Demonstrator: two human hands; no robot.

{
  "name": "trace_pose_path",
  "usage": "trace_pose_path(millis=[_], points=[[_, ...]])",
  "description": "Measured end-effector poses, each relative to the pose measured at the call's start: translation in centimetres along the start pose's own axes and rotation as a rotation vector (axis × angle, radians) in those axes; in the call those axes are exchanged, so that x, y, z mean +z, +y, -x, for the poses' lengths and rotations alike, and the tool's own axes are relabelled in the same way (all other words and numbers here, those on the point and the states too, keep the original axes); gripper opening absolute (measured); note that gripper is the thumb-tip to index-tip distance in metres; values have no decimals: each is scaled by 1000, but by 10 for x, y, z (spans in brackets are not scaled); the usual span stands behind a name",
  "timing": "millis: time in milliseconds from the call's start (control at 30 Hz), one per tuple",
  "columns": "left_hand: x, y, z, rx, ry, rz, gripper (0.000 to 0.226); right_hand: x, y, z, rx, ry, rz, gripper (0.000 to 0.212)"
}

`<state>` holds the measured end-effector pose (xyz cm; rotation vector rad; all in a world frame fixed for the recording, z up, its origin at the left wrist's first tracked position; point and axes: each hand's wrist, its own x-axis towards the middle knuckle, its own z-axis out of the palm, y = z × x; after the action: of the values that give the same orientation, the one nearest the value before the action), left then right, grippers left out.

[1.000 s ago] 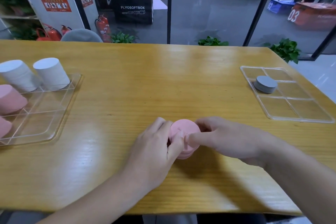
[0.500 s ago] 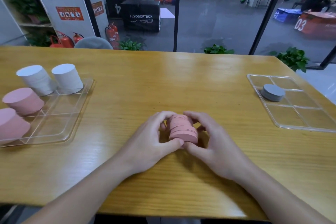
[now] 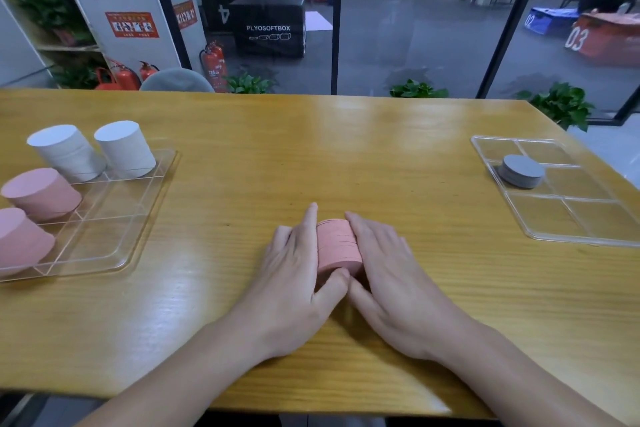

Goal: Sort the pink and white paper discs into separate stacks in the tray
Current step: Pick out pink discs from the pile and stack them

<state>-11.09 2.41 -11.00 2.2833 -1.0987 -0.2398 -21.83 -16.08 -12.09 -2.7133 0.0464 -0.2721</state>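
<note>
A short stack of pink discs (image 3: 337,244) sits on the wooden surface (image 3: 311,156) near its front edge, pressed between the person's two hands; the left hand (image 3: 294,274) lies flat against the stack's left side with fingers straight and its thumb tucked against the near edge; the right hand (image 3: 388,270) mirrors it on the right side, fingers straight along the stack, thumb meeting the left thumb at the front; neither hand curls round the discs, both press them with extended fingers; well to the left stands a clear divided tray (image 3: 114,246) holding two tall white stacks (image 3: 93,151) in its far compartments and two tall pink stacks (image 3: 34,215) nearer, all leaning in the wide-angle view; well to the right lies a second clear tray (image 3: 571,215) with a low grey stack of discs (image 3: 521,170) in one of its compartments on the left side; beyond the surface, glass panels, green plants (image 3: 417,90) and red fire extinguishers (image 3: 213,66)
</note>
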Motion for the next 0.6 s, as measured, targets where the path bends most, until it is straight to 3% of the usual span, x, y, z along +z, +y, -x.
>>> trace_pose_path(millis=[167,367,500,600], points=[[-7,-3,-2,58,-81,-23,88,-2,3,-1,-21,-5,-24,80],[-41,-31,-13,104,-298,145,58,-15,17,-5,-70,22,-327,49],[-41,-35,-20,131,-273,256,50,-20,19,-8,-64,29,-455,37],[-38,-39,-17,132,-251,278,48,-18,17,-7,-25,55,-509,43]])
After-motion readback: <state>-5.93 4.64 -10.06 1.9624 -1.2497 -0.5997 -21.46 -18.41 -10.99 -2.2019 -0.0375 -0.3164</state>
